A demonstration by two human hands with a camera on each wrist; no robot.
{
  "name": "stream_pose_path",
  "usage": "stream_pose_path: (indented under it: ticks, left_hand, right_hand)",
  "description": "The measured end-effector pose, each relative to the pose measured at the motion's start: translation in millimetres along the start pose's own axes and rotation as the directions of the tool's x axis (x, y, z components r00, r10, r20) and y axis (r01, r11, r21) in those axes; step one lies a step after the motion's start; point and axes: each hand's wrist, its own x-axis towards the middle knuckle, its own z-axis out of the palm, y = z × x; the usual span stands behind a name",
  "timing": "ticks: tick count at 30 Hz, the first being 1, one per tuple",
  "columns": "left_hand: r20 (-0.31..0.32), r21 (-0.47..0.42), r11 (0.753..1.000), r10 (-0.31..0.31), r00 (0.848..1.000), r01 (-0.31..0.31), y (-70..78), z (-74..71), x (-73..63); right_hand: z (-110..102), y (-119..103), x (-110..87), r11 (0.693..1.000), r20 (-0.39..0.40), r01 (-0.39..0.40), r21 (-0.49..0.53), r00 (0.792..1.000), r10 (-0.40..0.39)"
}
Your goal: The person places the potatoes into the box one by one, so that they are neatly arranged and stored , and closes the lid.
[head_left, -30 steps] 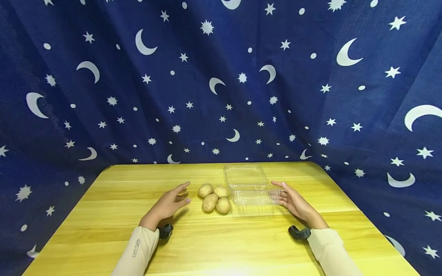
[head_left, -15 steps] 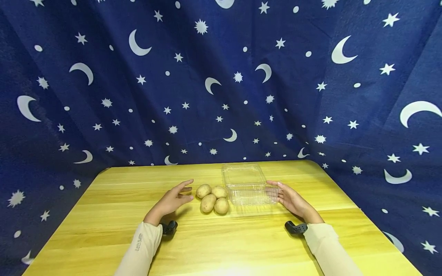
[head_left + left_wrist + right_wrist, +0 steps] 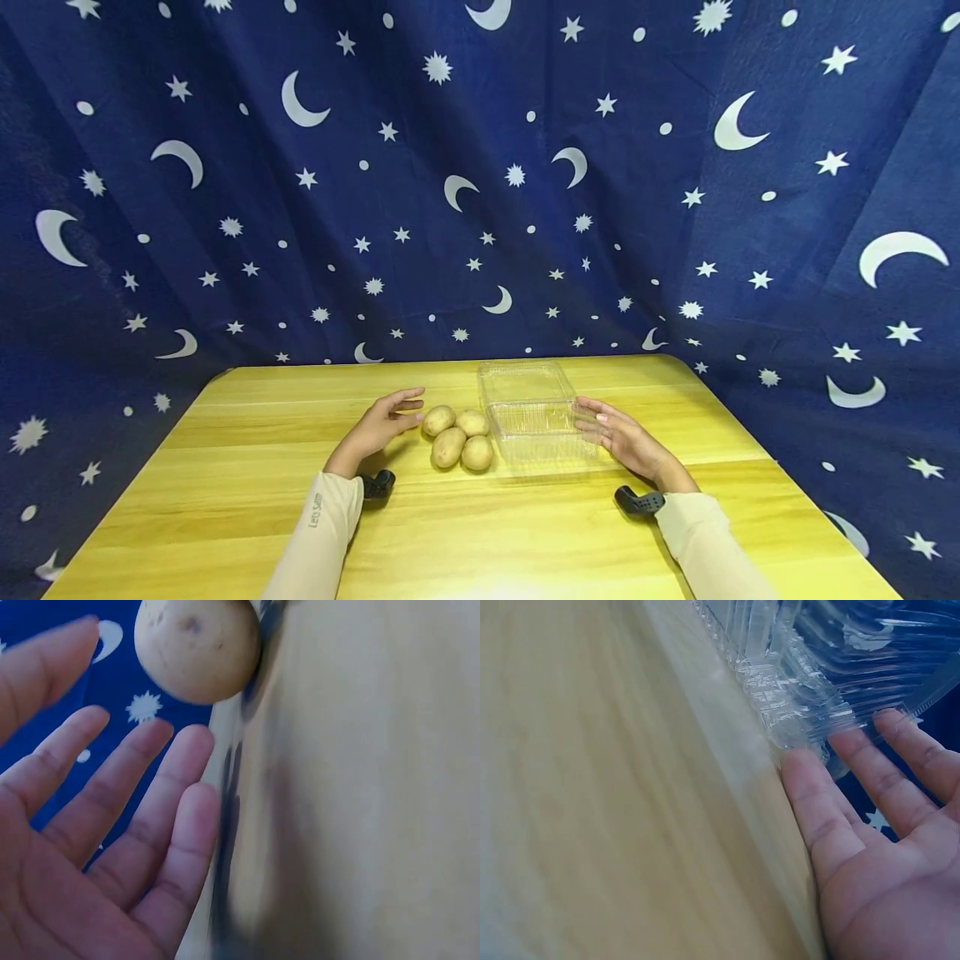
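Several potatoes (image 3: 448, 447) lie in a tight cluster near the middle of the table. My left hand (image 3: 384, 425) is just left of them, its fingers extended and spread. In the left wrist view, one potato (image 3: 199, 645) shows beyond the fingertips, and the palm holds nothing. A clear plastic clamshell container (image 3: 536, 417) stands right of the potatoes, its lid (image 3: 525, 382) laid back toward the curtain. At the container's right side is my right hand (image 3: 630, 437). The right wrist view shows its fairly straight fingertips right at the ribbed plastic wall (image 3: 802, 697).
The wooden table (image 3: 450, 533) has rounded far corners. A dark blue curtain (image 3: 420, 167) with moons and stars hangs behind and beside it. Each wrist wears a black camera mount, one by the left cuff (image 3: 378, 485) and one by the right (image 3: 637, 502).
My left hand has come rightward, closer to the potatoes. The container's near half now shows more of its inside, its front edge lower in view. My right hand stays at its side.
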Motion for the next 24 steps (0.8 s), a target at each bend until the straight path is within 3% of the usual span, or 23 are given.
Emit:
stream_pose_path:
  ticks: [7,14,24]
  left_hand:
    - [0.047,-0.112,0.993,-0.03,0.998,0.035,-14.5,-8.9,2.7]
    - [0.084,-0.265,0.962,-0.041,0.996,0.062,-20.7,-11.0,3.5]
    - [0.129,-0.311,0.948,-0.024,0.991,0.063,-24.3,-5.8,12.2]
  right_hand:
    - [-3,7,0.0,1.0,-0.022,-0.007,0.024,1.0,0.007]
    - [-17,14,-1.0,0.999,0.029,-0.02,0.031,0.999,0.019]
    - [-28,13,1.7,0.997,0.074,-0.035,0.068,0.997,0.03]
